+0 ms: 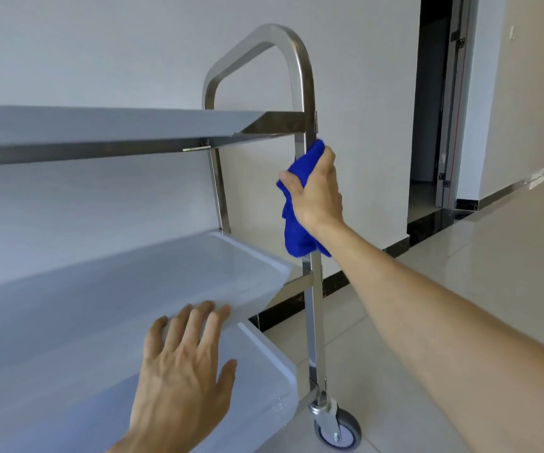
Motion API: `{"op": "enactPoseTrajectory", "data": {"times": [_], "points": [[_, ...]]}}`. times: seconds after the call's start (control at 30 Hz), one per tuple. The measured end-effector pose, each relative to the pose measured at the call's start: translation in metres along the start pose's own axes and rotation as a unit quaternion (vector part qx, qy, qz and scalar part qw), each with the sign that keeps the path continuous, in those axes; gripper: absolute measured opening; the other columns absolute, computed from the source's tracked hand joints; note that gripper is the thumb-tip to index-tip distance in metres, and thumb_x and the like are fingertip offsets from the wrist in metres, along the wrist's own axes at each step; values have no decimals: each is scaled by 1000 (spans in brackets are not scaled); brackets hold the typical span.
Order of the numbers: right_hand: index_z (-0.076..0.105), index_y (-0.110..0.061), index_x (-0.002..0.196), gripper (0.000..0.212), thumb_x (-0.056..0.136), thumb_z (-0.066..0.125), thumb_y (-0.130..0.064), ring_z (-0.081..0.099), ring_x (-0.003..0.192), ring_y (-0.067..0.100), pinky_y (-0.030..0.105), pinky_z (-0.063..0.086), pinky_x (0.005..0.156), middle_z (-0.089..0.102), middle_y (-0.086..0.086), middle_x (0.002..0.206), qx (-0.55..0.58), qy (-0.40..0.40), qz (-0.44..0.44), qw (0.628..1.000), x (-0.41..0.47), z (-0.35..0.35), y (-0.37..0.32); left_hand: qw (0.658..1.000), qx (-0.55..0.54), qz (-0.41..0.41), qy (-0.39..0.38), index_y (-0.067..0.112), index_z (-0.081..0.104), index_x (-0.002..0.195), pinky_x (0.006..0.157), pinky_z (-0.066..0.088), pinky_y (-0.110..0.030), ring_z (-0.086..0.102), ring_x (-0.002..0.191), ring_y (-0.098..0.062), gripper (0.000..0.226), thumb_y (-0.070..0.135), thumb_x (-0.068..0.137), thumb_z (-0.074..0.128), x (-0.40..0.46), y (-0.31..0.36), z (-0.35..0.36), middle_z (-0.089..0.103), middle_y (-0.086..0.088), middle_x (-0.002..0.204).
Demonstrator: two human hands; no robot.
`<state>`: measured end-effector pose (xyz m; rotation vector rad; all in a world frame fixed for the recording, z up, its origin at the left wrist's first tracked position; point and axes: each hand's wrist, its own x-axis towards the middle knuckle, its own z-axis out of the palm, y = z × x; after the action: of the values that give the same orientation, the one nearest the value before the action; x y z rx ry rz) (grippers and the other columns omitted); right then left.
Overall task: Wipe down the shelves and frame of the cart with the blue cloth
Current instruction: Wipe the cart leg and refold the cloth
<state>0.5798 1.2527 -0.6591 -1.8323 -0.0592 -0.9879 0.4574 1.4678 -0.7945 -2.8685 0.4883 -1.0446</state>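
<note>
- The frame step is being done: the blue cloth [298,204] is being held tight around the shiny upright post [313,305] of the cart by the right hand [318,194].
- The cloth is being squeezed between the thumb and the curled fingers, with the post inside the wrap. A loose end is hanging down just under the hand.
- The top shelf [107,125] is being seen just above this hand, and the middle shelf [133,289] below it and to its left.
- The left hand [182,371] is being kept wide, with straight fingers being rested on the front rim of the middle shelf. The cart is likely being steadied this way.
- Next, the cloth is probably needing to be slid along the post, up to the curved handle [264,37] or down toward the wheel [337,431], with the squeeze being kept firm.
- The shelves are shaped like shallow trays. Nothing is being seen inside the middle shelf or the bottom shelf [264,371]. The inside of the top shelf is being hidden.
</note>
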Motion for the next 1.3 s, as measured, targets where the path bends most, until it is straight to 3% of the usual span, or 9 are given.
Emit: {"op": "enactPoseTrajectory", "data": {"times": [0.17, 0.3, 0.43, 0.53, 0.67, 0.77, 1.03, 1.17, 1.3], "points": [[34, -31, 136, 54, 94, 66, -43, 70, 86, 13, 23, 57, 68, 64, -5, 107, 114, -132, 64, 983, -49, -13, 68, 1000, 0, -16, 9, 12, 62, 121, 94, 44, -56, 63, 109, -34, 67, 36, 63, 85, 0, 5, 4, 63, -8, 120], [49, -39, 124, 35, 94, 63, -50, 70, 100, 5, 27, 55, 87, 71, -14, 110, 127, -261, 108, 951, -57, -37, 105, 1000, 6, -9, 14, 11, 60, 126, 96, 43, -57, 61, 113, -35, 70, 34, 64, 84, -4, 4, 4, 62, -7, 122], [48, -35, 128, 57, 81, 69, -60, 65, 115, 14, 26, 54, 89, 70, -12, 116, 127, -307, 130, 934, -84, -40, 132, 1000, 17, -3, 16, 9, 58, 129, 98, 40, -57, 59, 115, -36, 70, 33, 67, 81, -5, 2, 7, 60, -9, 125], [44, -24, 130, 52, 89, 74, -35, 64, 117, 22, 33, 55, 97, 68, 0, 122, 157, -286, 129, 936, -109, -26, 153, 999, 22, -5, 24, 8, 56, 129, 98, 38, -56, 57, 115, -37, 67, 32, 70, 78, -5, 3, 11, 58, -11, 126], [45, -32, 114, 48, 83, 80, -39, 69, 86, 10, 20, 57, 67, 67, -1, 105, 160, -147, 193, 957, -136, 3, 161, 999, 26, 1, 46, 10, 52, 130, 98, 35, -54, 55, 113, -37, 58, 32, 79, 67, -5, 2, 17, 56, -10, 128], [42, -37, 118, 51, 84, 79, -39, 66, 91, 6, 18, 54, 74, 65, -6, 108, 179, -56, 196, 962, -155, 25, 170, 998, 31, -1, 50, 10, 50, 132, 98, 33, -53, 53, 113, -37, 57, 34, 80, 57, -6, 1, 20, 54, -10, 129], [40, -29, 121, 56, 84, 81, -20, 65, 95, 10, 26, 56, 82, 64, -1, 113, 58, -202, 343, 915, -219, 16, 239, 998, 26, -5, 53, 10, 47, 133, 98, 30, -53, 50, 113, -36, 66, 31, 75, 71, -5, 1, 28, 53, -12, 129], [44, -26, 112, 44, 85, 79, -26, 65, 93, 11, 13, 43, 69, 65, -4, 103, 61, -132, 307, 941, -196, 26, 216, 997, 27, -12, 70, 10, 47, 132, 98, 29, -53, 49, 111, -36, 63, 31, 76, 70, -5, 2, 31, 53, -11, 128], [43, -29, 110, 49, 81, 82, -35, 65, 91, 10, 28, 49, 78, 64, -10, 101, 80, -41, 219, 971, -155, 30, 171, 996, 24, -18, 88, 9, 48, 129, 97, 27, -52, 47, 108, -36, 58, 29, 79, 68, -4, 3, 35, 53, -12, 127]]}}
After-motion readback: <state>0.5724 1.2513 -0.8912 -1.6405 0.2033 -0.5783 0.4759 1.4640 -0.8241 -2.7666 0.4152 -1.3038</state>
